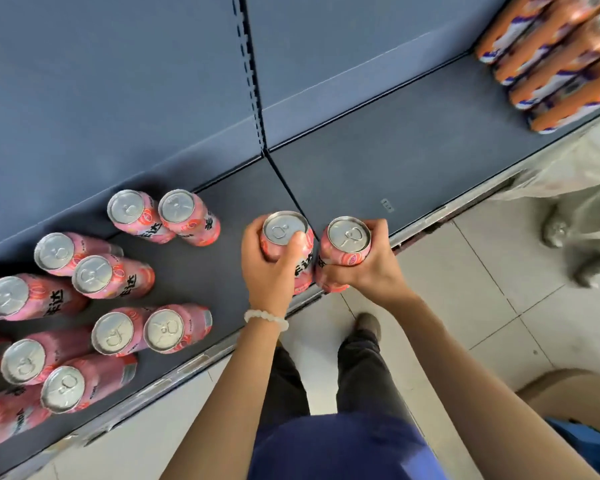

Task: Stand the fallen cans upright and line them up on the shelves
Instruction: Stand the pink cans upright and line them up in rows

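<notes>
Over the shelf (413, 161), each hand (269, 268) (371, 268) grips an upright can (284, 230) (349, 237).

left hand (269, 271) grips upright pink can (286, 242) near front edge of dark shelf (413, 168) | right hand (368, 268) grips second pink can (343, 251), touching the first | upright pink cans (94, 282) grouped at left | orange cans (551, 53) far right, blurred

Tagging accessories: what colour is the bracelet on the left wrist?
The bracelet is white, made of pale beads; the head view shows it.
</notes>
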